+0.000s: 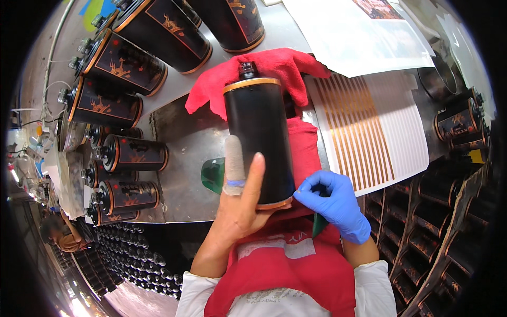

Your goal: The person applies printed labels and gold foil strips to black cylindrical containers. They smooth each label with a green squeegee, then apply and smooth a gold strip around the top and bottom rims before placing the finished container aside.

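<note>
A large black cylindrical bottle (pixel 259 132) with gold bands near its top and base lies in front of me, its dark neck pointing away. Its neck end rests on a red cloth (pixel 288 66). My left hand (pixel 237 203) grips the base end from the left; one finger has a beige wrap and a blue band. My right hand (pixel 335 203), in a blue glove, is pinched closed beside the lower gold band, at the bottle's right edge. Whatever is between those fingertips is too small to make out. A green piece (pixel 319 224) shows below the gloved hand.
A white sheet with gold strips (pixel 364 132) lies to the right, below white papers (pixel 364 37). Decorated black bottles (pixel 127 61) stand at the left and far side. A green translucent piece (pixel 213 175) lies on the metal table (pixel 179 195). Racks of bottles (pixel 428 227) fill the right.
</note>
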Action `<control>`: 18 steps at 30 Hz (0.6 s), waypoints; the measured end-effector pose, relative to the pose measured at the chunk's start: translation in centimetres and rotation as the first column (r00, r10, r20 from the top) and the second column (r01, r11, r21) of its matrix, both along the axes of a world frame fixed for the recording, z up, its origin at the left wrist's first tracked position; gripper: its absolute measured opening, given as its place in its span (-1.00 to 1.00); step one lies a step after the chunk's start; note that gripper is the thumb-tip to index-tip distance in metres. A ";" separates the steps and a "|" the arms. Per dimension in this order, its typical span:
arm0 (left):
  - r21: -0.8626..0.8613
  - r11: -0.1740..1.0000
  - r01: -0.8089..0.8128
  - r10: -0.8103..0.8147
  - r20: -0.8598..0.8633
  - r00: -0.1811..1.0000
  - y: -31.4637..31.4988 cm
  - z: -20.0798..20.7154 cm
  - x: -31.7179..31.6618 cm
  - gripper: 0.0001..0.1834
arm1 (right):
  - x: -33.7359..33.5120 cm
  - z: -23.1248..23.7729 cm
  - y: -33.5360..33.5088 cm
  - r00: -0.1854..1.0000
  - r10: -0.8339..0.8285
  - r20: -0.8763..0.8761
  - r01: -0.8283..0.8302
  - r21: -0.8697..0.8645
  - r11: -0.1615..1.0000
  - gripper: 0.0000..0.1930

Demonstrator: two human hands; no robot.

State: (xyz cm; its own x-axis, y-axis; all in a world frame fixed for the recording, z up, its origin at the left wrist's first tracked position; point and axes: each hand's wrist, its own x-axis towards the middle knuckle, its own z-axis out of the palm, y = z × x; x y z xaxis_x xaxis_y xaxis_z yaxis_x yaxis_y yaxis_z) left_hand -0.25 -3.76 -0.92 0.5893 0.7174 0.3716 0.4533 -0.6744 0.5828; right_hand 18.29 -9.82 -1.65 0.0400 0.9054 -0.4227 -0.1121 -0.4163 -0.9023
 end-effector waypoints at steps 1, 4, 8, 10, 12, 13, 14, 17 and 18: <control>-0.045 0.999 0.012 -0.008 0.073 0.997 0.0 -0.1 -0.1 0.11 | 0.2 0.0 -0.1 1.000 -0.018 -0.010 0.018 -0.009 1.000 -0.90; -0.146 0.989 0.033 -0.013 0.131 0.991 -0.2 -0.9 -0.9 0.20 | 0.4 -0.1 -0.3 0.997 -0.052 -0.057 0.052 -0.013 0.999 -0.90; -0.398 0.903 0.162 -0.026 0.327 0.945 -0.5 -1.1 -1.6 0.09 | 0.5 0.1 -0.3 0.992 -0.083 -0.090 0.081 -0.029 0.996 -0.89; -0.486 0.846 0.219 0.005 0.419 0.908 -0.7 -0.4 -1.5 -0.04 | 0.9 -0.1 -0.1 0.976 -0.131 -0.173 0.122 -0.057 0.991 -0.87; -0.580 0.799 0.159 0.158 0.457 0.875 -1.6 -0.1 -0.5 -0.05 | 1.6 -0.5 -0.1 0.956 -0.155 -0.249 0.129 -0.118 0.985 -0.81; -0.625 0.769 0.133 0.233 0.468 0.852 -1.9 0.1 -0.1 -0.06 | 1.8 -0.9 -0.3 0.898 -0.216 -0.384 0.173 -0.143 0.974 -0.78; -0.601 0.792 0.106 0.220 0.443 0.869 -1.9 0.1 0.1 -0.07 | 2.0 -1.4 -0.4 0.817 -0.277 -0.506 0.218 -0.174 0.960 -0.76; -0.510 0.859 0.048 0.170 0.372 0.913 -1.9 0.2 0.7 -0.07 | 2.8 -2.1 -1.6 0.713 -0.271 -0.647 0.225 -0.155 0.962 -0.68; -0.472 0.880 0.042 0.144 0.351 0.925 -1.9 0.2 0.9 -0.06 | 2.3 -1.4 -1.7 0.754 -0.304 -0.583 0.270 -0.147 0.952 -0.66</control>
